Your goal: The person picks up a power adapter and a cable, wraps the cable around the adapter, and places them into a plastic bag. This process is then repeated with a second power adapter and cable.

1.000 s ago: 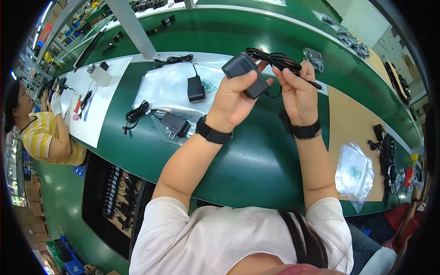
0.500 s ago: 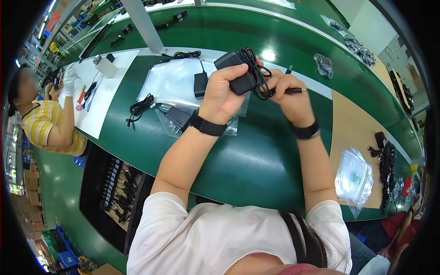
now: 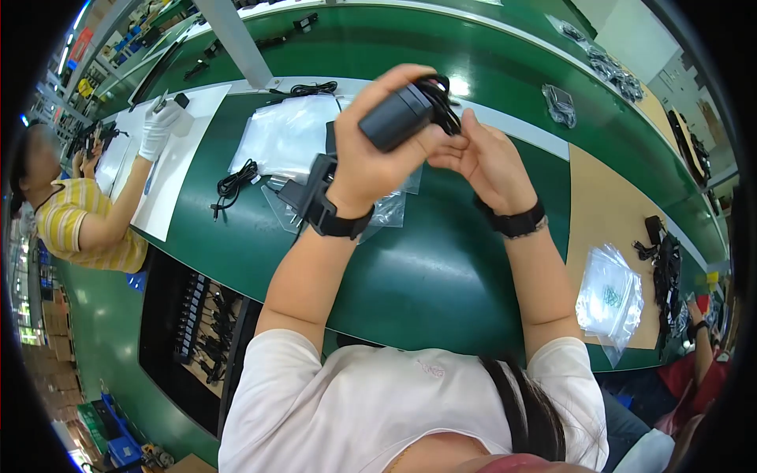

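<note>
Gripped one smooth, boxy plastic charger (image 3: 394, 120) in left hand (image 3: 367, 162); held right hand (image 3: 495, 167) loosely open by looped cord (image 3: 443, 104); had one coiled cable (image 3: 234, 184) at charger's eight o'clock.

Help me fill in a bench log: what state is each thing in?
Held adapter, gripped in left hand
Its cord, coiled
Right hand, beside the coil, grip unclear
Second adapter, lying down
Left clear bags, lying flat
Cable at their lower left, bundled
Right clear bags, loosely stacked
Black tray, open
</note>
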{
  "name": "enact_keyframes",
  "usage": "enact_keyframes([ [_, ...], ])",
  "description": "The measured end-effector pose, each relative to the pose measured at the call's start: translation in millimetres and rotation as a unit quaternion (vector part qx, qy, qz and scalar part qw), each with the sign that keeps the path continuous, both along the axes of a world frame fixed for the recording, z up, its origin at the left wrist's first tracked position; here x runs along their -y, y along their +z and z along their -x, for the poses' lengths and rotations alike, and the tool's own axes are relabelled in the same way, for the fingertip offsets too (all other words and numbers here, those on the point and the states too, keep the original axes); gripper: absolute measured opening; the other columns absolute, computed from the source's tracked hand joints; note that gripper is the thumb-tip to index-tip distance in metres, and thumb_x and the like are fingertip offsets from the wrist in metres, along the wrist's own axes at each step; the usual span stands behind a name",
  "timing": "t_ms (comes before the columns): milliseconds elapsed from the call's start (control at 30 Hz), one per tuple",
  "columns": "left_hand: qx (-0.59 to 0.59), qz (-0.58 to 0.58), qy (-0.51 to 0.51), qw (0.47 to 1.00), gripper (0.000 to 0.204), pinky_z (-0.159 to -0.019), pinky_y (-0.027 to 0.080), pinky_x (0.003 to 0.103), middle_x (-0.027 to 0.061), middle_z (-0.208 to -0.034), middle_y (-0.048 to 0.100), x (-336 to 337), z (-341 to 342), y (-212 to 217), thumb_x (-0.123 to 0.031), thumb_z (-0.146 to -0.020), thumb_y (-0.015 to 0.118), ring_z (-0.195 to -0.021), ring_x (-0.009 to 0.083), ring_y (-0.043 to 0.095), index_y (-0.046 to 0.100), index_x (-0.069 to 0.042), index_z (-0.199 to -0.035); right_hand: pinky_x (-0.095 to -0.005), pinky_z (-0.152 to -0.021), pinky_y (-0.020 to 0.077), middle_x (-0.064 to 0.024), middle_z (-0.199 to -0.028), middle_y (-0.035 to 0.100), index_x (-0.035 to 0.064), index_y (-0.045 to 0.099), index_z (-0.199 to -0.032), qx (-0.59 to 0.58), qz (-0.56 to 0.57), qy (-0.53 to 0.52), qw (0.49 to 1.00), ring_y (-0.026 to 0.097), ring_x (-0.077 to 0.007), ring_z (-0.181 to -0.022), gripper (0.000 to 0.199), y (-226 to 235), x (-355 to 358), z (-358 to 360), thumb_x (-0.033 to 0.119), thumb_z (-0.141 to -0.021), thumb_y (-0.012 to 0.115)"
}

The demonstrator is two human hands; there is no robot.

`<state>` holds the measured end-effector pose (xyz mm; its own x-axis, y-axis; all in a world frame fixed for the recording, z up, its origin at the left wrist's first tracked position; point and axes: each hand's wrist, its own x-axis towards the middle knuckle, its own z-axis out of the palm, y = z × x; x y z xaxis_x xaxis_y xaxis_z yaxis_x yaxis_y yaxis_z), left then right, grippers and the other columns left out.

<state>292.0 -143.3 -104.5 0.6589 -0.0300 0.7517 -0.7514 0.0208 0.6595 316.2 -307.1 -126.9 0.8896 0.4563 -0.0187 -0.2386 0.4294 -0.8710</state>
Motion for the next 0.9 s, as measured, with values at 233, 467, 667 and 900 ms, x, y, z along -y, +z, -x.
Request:
enact_keyframes([
  [233, -0.182, 0.244, -0.209, 0.929, 0.046, -0.086, 0.044, 0.034, 0.0137, -0.101, 0.056, 16.0, -10.6, -20.8, -0.001, -0.070, 0.060, -0.095, 0.0227, 0.055, 0.046, 0.002, -0.113, -0.0273, -0.080, 0.0481, -0.0077, -0.104, 0.058, -0.0007, 0.051, -0.115, 0.035, -0.020, -0.140, 0.989, 0.058, -0.0129, -0.090, 0.029, -15.4, -6.4, 1.7, 0.001, -0.087, 0.042],
  [467, -0.194, 0.277, -0.215, 0.916, 0.041, -0.079, 0.047, 0.029, 0.0097, -0.096, 0.059, 15.5, -9.3, -17.3, 0.001, -0.068, 0.061, -0.086, 0.0172, 0.058, 0.051, 0.002, -0.107, -0.0302, -0.079, 0.0478, -0.0073, -0.109, 0.056, 0.0006, 0.047, -0.119, 0.066, -0.070, -0.050, 0.994, 0.056, -0.0150, -0.095, 0.032, -5.0, -8.7, 8.9, 0.014, -0.091, 0.041],
  [667, -0.263, 0.255, -0.144, 0.919, 0.042, -0.070, 0.047, 0.026, 0.0051, -0.086, 0.059, 26.0, -2.9, -18.2, 0.005, -0.062, 0.065, -0.078, 0.0137, 0.056, 0.054, 0.001, -0.102, -0.0241, -0.078, 0.0434, -0.0070, -0.110, 0.054, 0.0005, 0.042, -0.125, 0.313, 0.204, -0.119, 0.920, 0.053, -0.0132, -0.094, 0.046, -12.6, -7.8, 14.3, 0.020, -0.086, 0.056],
  [900, -0.338, 0.284, -0.280, 0.852, 0.036, -0.070, 0.046, 0.027, 0.0052, -0.086, 0.059, 17.9, -3.7, -22.4, 0.002, -0.069, 0.061, -0.078, 0.0150, 0.057, 0.053, -0.002, -0.103, -0.0258, -0.085, 0.0423, -0.0082, -0.115, 0.051, 0.0024, 0.035, -0.131, 0.387, 0.150, -0.124, 0.901, 0.050, -0.0142, -0.099, 0.056, 2.5, -12.7, 21.1, 0.008, -0.081, 0.060],
])
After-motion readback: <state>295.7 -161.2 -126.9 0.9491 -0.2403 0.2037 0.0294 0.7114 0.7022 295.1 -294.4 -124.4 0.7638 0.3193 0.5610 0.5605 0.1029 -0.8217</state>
